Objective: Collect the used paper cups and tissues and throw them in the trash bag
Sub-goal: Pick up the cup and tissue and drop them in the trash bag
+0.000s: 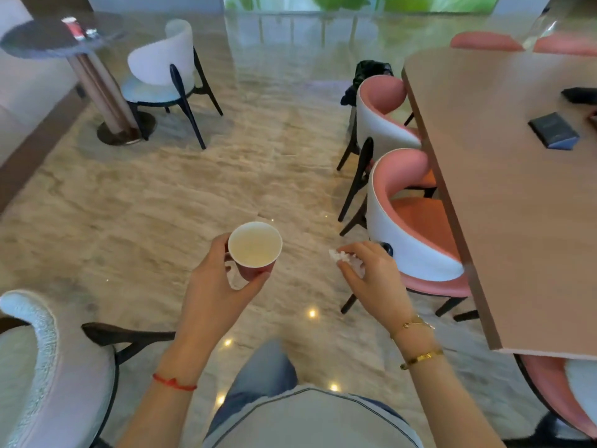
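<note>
My left hand (216, 282) grips a red paper cup (255, 245) with a white inside, held upright over the marble floor, mouth toward me. To its right, my right hand (374, 273) holds a crumpled white tissue (342, 258) in its curled fingers. A black trash bag (368, 76) hangs or stands behind the far pink chair, beside the long table's far corner, well ahead of both hands. Another red cup (72, 27) stands on the dark round table (38, 40) at the far left.
A long wooden table (504, 195) fills the right side, with dark flat objects (554, 130) on it. Pink chairs (416, 227) line its left edge. A white chair (164, 76) stands by the round table, another (42, 367) at my lower left. Open marble floor lies ahead.
</note>
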{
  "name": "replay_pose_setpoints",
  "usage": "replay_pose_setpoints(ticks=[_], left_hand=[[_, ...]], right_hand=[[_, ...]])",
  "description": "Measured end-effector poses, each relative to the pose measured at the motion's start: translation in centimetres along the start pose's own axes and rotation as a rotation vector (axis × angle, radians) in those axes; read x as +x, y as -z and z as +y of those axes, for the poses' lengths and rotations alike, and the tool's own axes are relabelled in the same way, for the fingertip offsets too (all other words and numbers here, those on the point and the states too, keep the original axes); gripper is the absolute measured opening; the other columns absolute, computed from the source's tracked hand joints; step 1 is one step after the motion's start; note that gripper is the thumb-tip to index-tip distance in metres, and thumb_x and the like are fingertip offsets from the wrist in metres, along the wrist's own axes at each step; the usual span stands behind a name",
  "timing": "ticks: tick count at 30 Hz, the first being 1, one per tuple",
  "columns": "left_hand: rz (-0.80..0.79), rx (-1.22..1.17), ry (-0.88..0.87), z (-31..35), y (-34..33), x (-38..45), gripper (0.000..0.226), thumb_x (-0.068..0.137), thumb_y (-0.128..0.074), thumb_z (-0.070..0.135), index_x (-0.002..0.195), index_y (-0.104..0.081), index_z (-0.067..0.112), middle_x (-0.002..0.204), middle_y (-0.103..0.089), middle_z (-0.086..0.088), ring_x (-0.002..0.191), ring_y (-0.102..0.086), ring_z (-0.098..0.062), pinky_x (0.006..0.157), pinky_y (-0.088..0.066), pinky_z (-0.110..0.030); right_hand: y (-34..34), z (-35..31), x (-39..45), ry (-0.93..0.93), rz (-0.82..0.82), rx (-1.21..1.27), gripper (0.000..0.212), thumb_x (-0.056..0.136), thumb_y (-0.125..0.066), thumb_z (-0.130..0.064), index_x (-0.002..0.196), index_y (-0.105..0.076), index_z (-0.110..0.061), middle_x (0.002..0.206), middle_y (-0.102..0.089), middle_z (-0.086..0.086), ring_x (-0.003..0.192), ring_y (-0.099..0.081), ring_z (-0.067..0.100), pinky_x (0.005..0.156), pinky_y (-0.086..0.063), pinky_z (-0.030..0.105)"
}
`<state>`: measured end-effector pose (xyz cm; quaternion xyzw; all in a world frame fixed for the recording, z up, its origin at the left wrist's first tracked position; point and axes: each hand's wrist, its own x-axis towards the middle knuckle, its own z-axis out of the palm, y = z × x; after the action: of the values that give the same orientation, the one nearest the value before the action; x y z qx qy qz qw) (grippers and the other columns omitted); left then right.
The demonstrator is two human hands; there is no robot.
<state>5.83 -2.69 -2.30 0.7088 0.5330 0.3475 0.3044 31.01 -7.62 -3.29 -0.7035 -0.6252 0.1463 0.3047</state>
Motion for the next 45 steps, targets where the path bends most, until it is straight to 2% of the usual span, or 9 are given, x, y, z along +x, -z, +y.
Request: replay_pose_setpoints(ticks=[4, 11, 15, 19, 22, 25, 30, 38, 45], left_hand=[[0.008, 0.003, 0.014, -1.6, -1.6, 7.7, 0.068, 0.066, -0.077, 0.050, 0.123, -0.042, 0.036, 0.101, -0.052, 0.037, 0.096, -0.054, 0.016, 0.073, -0.045, -0.008], [0.000, -0.005, 0.009, -4.7, -3.6, 24.1, 0.066, 0.067, -0.076, 0.051, 0.122, -0.041, 0.038, 0.107, -0.052, 0.031, 0.097, -0.054, 0.012, 0.074, -0.044, -0.009], [-0.010, 0.005, -0.024, -5.6, -3.7, 35.2, 0.066, 0.067, -0.076, 0.052, 0.121, -0.041, 0.040, 0.107, -0.051, 0.035, 0.099, -0.053, 0.014, 0.074, -0.045, -0.010], [-0.034, 0.021, -0.036, -6.6, -3.9, 45.3, 0.065, 0.068, -0.077, 0.052, 0.120, -0.040, 0.041, 0.111, -0.054, 0.029, 0.100, -0.055, 0.007, 0.077, -0.047, -0.013], [-0.059, 0.027, -0.049, -7.2, -4.5, 51.7, 0.062, 0.067, -0.075, 0.055, 0.116, -0.040, 0.043, 0.109, -0.052, 0.033, 0.100, -0.054, 0.008, 0.075, -0.045, -0.006], [-0.080, 0.017, -0.050, -7.6, -5.5, 57.6, 0.061, 0.067, -0.074, 0.055, 0.116, -0.040, 0.044, 0.108, -0.051, 0.035, 0.101, -0.055, 0.008, 0.077, -0.046, -0.010], [-0.119, 0.005, -0.067, -8.5, -8.9, 67.8, 0.063, 0.067, -0.074, 0.054, 0.119, -0.041, 0.043, 0.107, -0.050, 0.040, 0.102, -0.053, 0.010, 0.076, -0.046, -0.009], [-0.109, -0.005, -0.070, -7.6, -16.2, 87.6, 0.067, 0.065, -0.075, 0.054, 0.122, -0.043, 0.037, 0.111, -0.053, 0.027, 0.101, -0.057, -0.001, 0.078, -0.048, -0.016], [-0.098, -0.015, -0.088, -5.9, -21.4, 104.0, 0.067, 0.066, -0.073, 0.056, 0.123, -0.043, 0.036, 0.114, -0.054, 0.025, 0.102, -0.055, 0.005, 0.076, -0.046, -0.011]], right_hand=[[-1.8, 2.0, 7.7, -0.005, -0.027, 0.001, 0.018, 0.089, -0.062, -0.023, 0.105, -0.065, -0.018, 0.098, -0.060, -0.007, 0.089, -0.051, 0.005, 0.080, -0.039, 0.016], [-4.8, 4.7, 23.4, -0.025, -0.030, -0.007, 0.020, 0.088, -0.062, -0.023, 0.107, -0.064, -0.018, 0.099, -0.058, -0.008, 0.092, -0.051, 0.006, 0.082, -0.040, 0.017], [-5.7, 5.3, 34.3, -0.028, 0.003, -0.027, 0.019, 0.089, -0.061, -0.025, 0.107, -0.063, -0.020, 0.097, -0.057, -0.011, 0.093, -0.051, 0.006, 0.082, -0.041, 0.020], [-6.7, 5.8, 44.0, -0.063, 0.021, 0.006, 0.021, 0.089, -0.061, -0.026, 0.109, -0.063, -0.020, 0.102, -0.060, -0.008, 0.098, -0.053, 0.007, 0.086, -0.044, 0.021], [-7.2, 6.6, 49.8, -0.083, 0.033, 0.017, 0.020, 0.090, -0.060, -0.025, 0.109, -0.062, -0.020, 0.103, -0.059, -0.009, 0.099, -0.053, 0.008, 0.087, -0.045, 0.023], [-7.6, 7.7, 55.0, -0.108, 0.036, 0.015, 0.019, 0.089, -0.060, -0.024, 0.108, -0.063, -0.019, 0.102, -0.058, -0.008, 0.098, -0.053, 0.009, 0.086, -0.045, 0.023], [-8.3, 11.3, 64.1, -0.141, 0.060, 0.027, 0.021, 0.087, -0.063, -0.020, 0.107, -0.064, -0.015, 0.100, -0.061, -0.004, 0.098, -0.054, 0.011, 0.088, -0.045, 0.025], [-6.5, 18.2, 83.5, -0.143, 0.058, 0.033, 0.018, 0.088, -0.063, -0.020, 0.105, -0.064, -0.014, 0.100, -0.061, -0.003, 0.095, -0.056, 0.013, 0.084, -0.045, 0.025], [-4.1, 23.1, 100.2, -0.115, 0.062, 0.003, 0.017, 0.088, -0.062, -0.018, 0.104, -0.064, -0.014, 0.099, -0.061, -0.002, 0.096, -0.054, 0.014, 0.084, -0.044, 0.027]])
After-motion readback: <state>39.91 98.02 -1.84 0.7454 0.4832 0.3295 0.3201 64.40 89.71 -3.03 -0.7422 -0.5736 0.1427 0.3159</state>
